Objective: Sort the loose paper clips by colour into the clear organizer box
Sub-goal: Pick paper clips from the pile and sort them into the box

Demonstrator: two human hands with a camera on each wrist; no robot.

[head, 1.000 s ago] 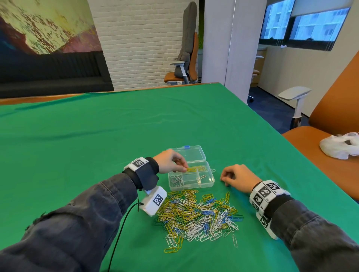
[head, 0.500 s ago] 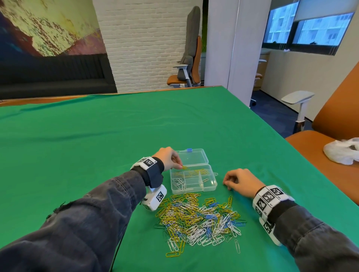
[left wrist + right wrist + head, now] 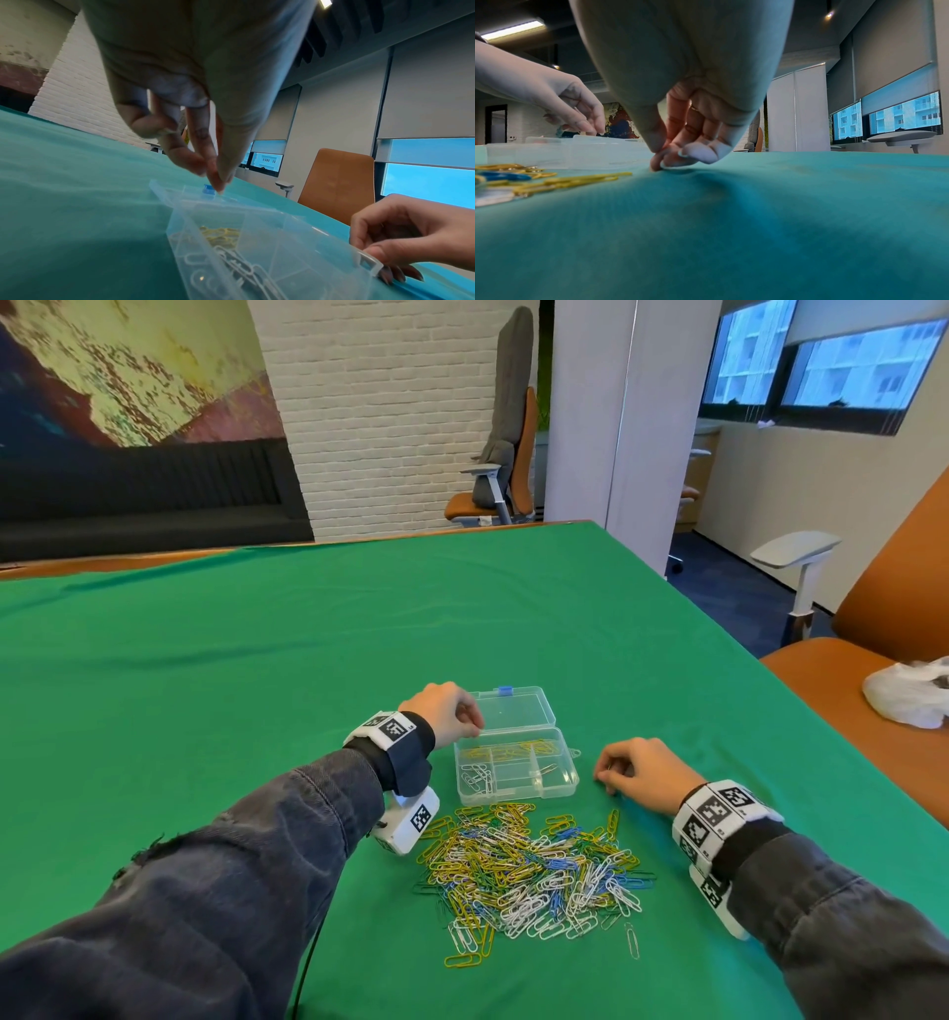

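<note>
here, left hand (image 3: 448, 712) fingers bunched, empty, over organizer box (image 3: 516, 772); right hand (image 3: 637, 774) curled beside it. advice: next pinch 1 clip (image 3: 531, 868), match colour.

A green cloth covers the counter (image 3: 257, 685). Beyond its far edge stands an orange office chair (image 3: 506, 469) against a white brick wall (image 3: 390, 413). Right of the counter, a white plastic bag (image 3: 909, 693) lies on another orange chair's seat (image 3: 832, 690).

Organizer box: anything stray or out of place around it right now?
One pale clip lies on the green cloth just outside the organizer box's right wall, not in any compartment. Nothing else looks odd.
</note>
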